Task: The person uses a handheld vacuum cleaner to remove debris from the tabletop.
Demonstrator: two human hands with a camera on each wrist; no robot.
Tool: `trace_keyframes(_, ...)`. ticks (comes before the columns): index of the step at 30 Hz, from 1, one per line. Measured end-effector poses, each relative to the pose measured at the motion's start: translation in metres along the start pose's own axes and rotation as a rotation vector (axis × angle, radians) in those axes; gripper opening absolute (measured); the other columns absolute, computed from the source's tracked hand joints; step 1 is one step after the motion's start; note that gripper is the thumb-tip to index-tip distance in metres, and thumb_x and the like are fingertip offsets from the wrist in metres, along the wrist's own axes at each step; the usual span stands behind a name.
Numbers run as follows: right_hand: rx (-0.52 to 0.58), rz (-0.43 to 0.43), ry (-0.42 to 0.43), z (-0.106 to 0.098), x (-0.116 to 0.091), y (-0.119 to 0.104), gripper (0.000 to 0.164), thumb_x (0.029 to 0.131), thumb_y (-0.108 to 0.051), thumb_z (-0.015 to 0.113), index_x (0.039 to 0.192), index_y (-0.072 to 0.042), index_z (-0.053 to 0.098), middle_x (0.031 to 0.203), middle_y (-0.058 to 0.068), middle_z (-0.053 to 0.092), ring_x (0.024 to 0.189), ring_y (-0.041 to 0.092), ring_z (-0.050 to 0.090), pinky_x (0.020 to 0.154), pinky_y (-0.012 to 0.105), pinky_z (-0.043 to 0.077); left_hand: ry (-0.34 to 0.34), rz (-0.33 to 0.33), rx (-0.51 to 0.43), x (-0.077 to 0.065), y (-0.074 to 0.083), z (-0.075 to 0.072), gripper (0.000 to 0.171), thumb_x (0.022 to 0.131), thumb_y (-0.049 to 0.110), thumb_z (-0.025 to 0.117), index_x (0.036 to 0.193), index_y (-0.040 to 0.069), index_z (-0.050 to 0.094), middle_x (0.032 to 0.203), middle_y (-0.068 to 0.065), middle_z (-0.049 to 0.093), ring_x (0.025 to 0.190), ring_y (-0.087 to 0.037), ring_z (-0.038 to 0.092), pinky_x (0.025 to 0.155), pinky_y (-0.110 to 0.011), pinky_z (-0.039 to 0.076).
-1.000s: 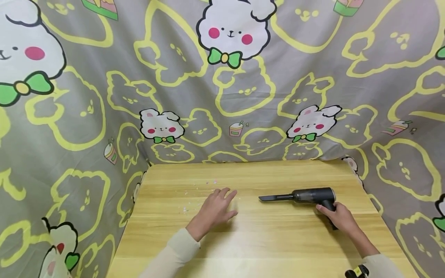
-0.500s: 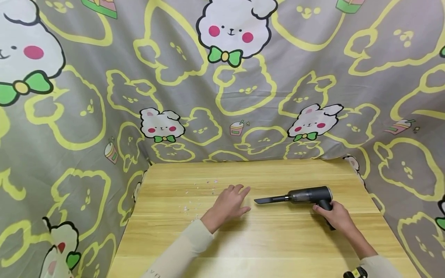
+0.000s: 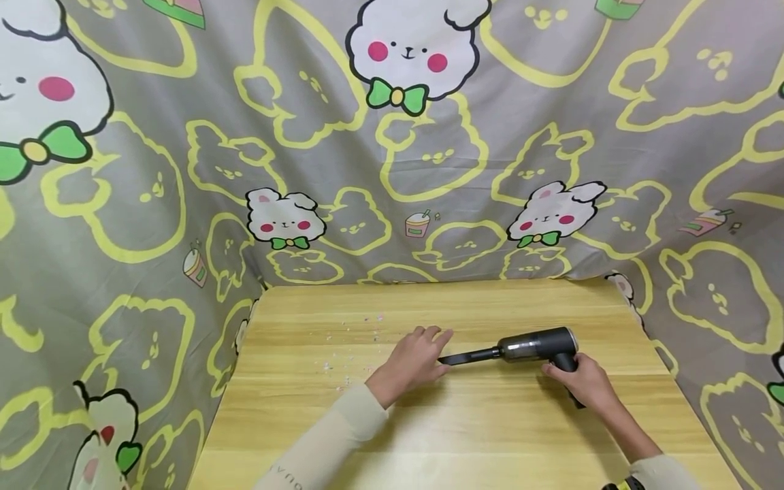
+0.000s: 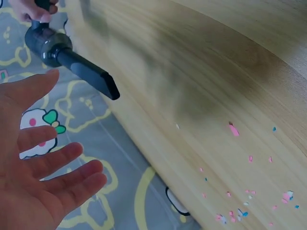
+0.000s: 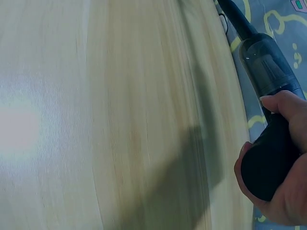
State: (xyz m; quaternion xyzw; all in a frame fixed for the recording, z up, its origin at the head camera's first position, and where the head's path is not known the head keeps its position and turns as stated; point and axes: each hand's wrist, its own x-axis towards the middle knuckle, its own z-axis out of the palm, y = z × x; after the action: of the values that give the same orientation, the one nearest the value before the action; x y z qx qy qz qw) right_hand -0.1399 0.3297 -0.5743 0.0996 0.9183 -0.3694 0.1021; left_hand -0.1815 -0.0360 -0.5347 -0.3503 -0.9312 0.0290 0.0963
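My right hand [image 3: 584, 383] grips the handle of a black handheld vacuum cleaner [image 3: 535, 345], its long flat nozzle pointing left. In the right wrist view, fingers and thumb curl round the dark grip below the clear dust cup [image 5: 266, 64]. My left hand [image 3: 412, 361] hovers over the table with spread, slightly bent fingers and holds nothing. From the head the nozzle tip overlaps the left thumb; in the left wrist view a gap shows between the nozzle [image 4: 88, 74] and that hand. Small paper scraps [image 3: 327, 367], pink, blue and white, lie scattered left of the left hand.
The light wooden table [image 3: 490, 435] carries the scraps on its left half. Grey cloth [image 3: 343, 156] printed with rabbits and yellow outlines hangs behind it and on both sides. A black and yellow object [image 3: 627, 484] sits at the right sleeve's cuff.
My left hand has moved right, towards the nozzle, uncovering more scraps. My right hand has brought the vacuum cleaner slightly left, so nozzle and left hand now overlap in the head view.
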Motion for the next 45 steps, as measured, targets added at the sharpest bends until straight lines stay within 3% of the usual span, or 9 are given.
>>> trace_keyframes(8, -0.002, 0.016, -0.002, 0.006, -0.002, -0.01, 0.058, 0.094, -0.045, 0.072, 0.102, 0.009, 0.053, 0.081, 0.013, 0.061, 0.066, 0.02, 0.057, 0.054, 0.03, 0.048, -0.005, 0.016, 0.008, 0.006, 0.007, 0.002, 0.068, 0.092, 0.059, 0.071, 0.146, 0.021, 0.055, 0.133, -0.004, 0.069, 0.109, -0.022, 0.072, 0.083, -0.028, 0.064)
trace_keyframes(14, 0.0, 0.021, 0.012, 0.01, -0.006, -0.018, 0.06, 0.091, -0.045, 0.074, 0.103, 0.01, 0.054, 0.083, 0.015, 0.062, 0.068, 0.021, 0.059, 0.055, 0.03, 0.049, 0.055, 0.055, 0.036, 0.01, 0.015, 0.008, 0.062, 0.093, 0.062, 0.069, 0.14, 0.023, 0.059, 0.127, -0.001, 0.071, 0.105, -0.018, 0.072, 0.077, -0.022, 0.063)
trace_keyframes(20, 0.024, 0.017, 0.017, 0.016, -0.009, -0.022, 0.055, 0.089, -0.044, 0.078, 0.098, 0.005, 0.055, 0.075, 0.01, 0.064, 0.062, 0.019, 0.06, 0.055, 0.03, 0.049, 0.085, 0.071, 0.005, 0.013, 0.021, 0.015, 0.05, 0.092, 0.053, 0.075, 0.132, 0.024, 0.065, 0.119, 0.0, 0.072, 0.098, -0.016, 0.072, 0.066, -0.018, 0.061)
trace_keyframes(28, 0.134, 0.048, -0.017, 0.027, -0.014, -0.022, 0.051, 0.09, -0.039, 0.079, 0.104, 0.004, 0.055, 0.065, 0.007, 0.067, 0.056, 0.019, 0.064, 0.053, 0.03, 0.052, 0.024, 0.081, -0.052, 0.019, 0.03, 0.02, 0.037, 0.094, 0.039, 0.078, 0.126, 0.023, 0.072, 0.11, 0.001, 0.074, 0.088, -0.013, 0.071, 0.061, -0.018, 0.058)
trace_keyframes(35, 0.212, 0.072, -0.013, 0.041, -0.018, -0.024, 0.049, 0.091, -0.037, 0.079, 0.107, 0.002, 0.056, 0.064, 0.007, 0.067, 0.056, 0.021, 0.066, 0.054, 0.03, 0.054, 0.063, 0.079, -0.04, 0.021, 0.035, 0.028, 0.019, 0.097, 0.021, 0.074, 0.115, 0.022, 0.077, 0.096, 0.003, 0.075, 0.074, -0.01, 0.068, 0.054, -0.017, 0.055)
trace_keyframes(38, 0.289, 0.092, -0.024, 0.047, -0.021, -0.025, 0.044, 0.092, -0.033, 0.079, 0.108, 0.001, 0.057, 0.064, 0.006, 0.067, 0.056, 0.02, 0.066, 0.054, 0.031, 0.055, 0.079, 0.074, 0.001, 0.021, 0.037, 0.031, 0.019, 0.099, 0.013, 0.069, 0.114, 0.021, 0.078, 0.094, 0.003, 0.076, 0.074, -0.009, 0.068, 0.055, -0.017, 0.056)
trace_keyframes(45, 0.462, 0.165, -0.036, 0.059, -0.028, -0.023, 0.027, 0.093, -0.022, 0.075, 0.088, 0.001, 0.062, 0.06, 0.003, 0.064, 0.053, 0.018, 0.063, 0.053, 0.031, 0.055, 0.116, 0.093, 0.084, 0.025, 0.045, 0.044, 0.022, 0.098, 0.007, 0.07, 0.115, 0.018, 0.078, 0.096, 0.001, 0.076, 0.08, -0.011, 0.07, 0.06, -0.016, 0.059)
